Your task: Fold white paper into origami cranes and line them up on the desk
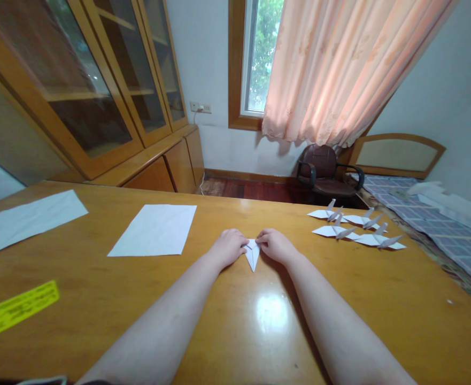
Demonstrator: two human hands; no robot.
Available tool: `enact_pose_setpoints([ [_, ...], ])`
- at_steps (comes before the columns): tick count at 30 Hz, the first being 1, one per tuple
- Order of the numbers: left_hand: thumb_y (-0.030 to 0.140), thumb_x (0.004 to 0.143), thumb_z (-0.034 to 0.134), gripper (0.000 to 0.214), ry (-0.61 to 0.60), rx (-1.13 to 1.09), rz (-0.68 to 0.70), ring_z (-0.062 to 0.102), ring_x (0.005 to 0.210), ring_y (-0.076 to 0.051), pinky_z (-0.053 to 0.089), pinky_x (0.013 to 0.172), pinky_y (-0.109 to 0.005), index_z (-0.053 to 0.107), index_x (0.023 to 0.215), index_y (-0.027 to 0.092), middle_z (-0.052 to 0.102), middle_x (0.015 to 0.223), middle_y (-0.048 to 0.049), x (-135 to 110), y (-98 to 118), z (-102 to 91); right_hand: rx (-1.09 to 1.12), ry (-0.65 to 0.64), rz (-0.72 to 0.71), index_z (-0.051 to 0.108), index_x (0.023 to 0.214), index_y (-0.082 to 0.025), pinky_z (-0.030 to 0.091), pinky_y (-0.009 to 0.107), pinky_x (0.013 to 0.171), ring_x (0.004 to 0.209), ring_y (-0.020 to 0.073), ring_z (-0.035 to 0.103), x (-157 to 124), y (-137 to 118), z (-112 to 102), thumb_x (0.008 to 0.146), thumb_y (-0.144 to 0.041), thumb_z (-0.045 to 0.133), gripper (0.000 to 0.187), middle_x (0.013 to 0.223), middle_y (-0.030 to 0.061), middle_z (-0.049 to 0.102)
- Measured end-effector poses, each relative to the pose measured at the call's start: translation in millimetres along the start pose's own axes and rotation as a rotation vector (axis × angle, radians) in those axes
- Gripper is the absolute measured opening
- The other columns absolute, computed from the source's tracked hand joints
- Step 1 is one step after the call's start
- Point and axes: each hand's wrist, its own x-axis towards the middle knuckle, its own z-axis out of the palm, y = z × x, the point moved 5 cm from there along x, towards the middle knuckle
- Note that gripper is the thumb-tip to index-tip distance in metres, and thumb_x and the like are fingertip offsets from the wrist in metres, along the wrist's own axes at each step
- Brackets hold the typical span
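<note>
A small folded sheet of white paper (253, 259) lies on the wooden table with its narrow point toward me and crease lines on its face. My left hand (229, 247) grips its upper left edge, fingers closed against the paper. At the upper right corner, my right hand (276, 245) pinches the same paper between thumb and fingers. The far side of the paper is partly covered by my fingertips. Off to the right stand several folded paper cranes (337, 231) in two rows, apart from my hands.
A flat white sheet (155, 231) lies left of my hands, with another sheet (32, 220) farther left. A yellow label (18, 310) is at the near left of the table (139, 299). Beyond the table are a glass-front cabinet (139, 141), an armchair (323, 166) and a bed (431, 214).
</note>
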Motion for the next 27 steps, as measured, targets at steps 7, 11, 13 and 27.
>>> enact_pose_setpoints([
  [7,0.027,0.081,0.057,0.022,-0.062,-0.006,-0.102,0.058,0.102,-0.026,0.04,0.091,-0.037,0.065,0.1,0.02,0.066,0.105,-0.0105,-7,17,2.4,-0.072,-0.04,0.024,0.07,0.104,-0.027,0.039,0.028,0.083,0.089,0.0172,0.056,-1,-13,-4,0.087,-0.024,0.049,0.027,0.095,0.0064,0.064],
  [11,0.029,0.08,0.058,0.036,-0.072,0.013,-0.145,0.054,0.112,-0.028,0.036,0.098,-0.043,0.058,0.115,0.02,0.059,0.123,-0.0113,-10,22,7.0,-0.152,-0.123,0.162,0.069,0.105,-0.031,0.037,0.031,0.081,0.093,0.0204,0.054,-3,-21,-6,0.09,-0.03,0.044,0.029,0.098,0.0075,0.061],
  [13,0.03,0.08,0.059,0.042,-0.081,0.022,-0.179,0.05,0.118,-0.029,0.031,0.102,-0.048,0.054,0.121,0.023,0.055,0.13,-0.01,-11,23,9.7,-0.188,-0.164,0.226,0.068,0.105,-0.032,0.036,0.033,0.08,0.093,0.0225,0.054,-4,-24,-7,0.091,-0.031,0.042,0.03,0.099,0.0086,0.06],
  [27,0.042,0.077,0.061,0.06,-0.101,0.089,-0.441,0.027,0.134,-0.036,0.021,0.104,-0.057,0.046,0.131,0.019,0.044,0.139,-0.017,-15,24,9.6,-0.345,-0.257,0.474,0.07,0.098,-0.018,0.04,0.04,0.076,0.093,0.0305,0.058,-12,-30,-20,0.086,-0.022,0.043,0.03,0.098,0.0185,0.062],
])
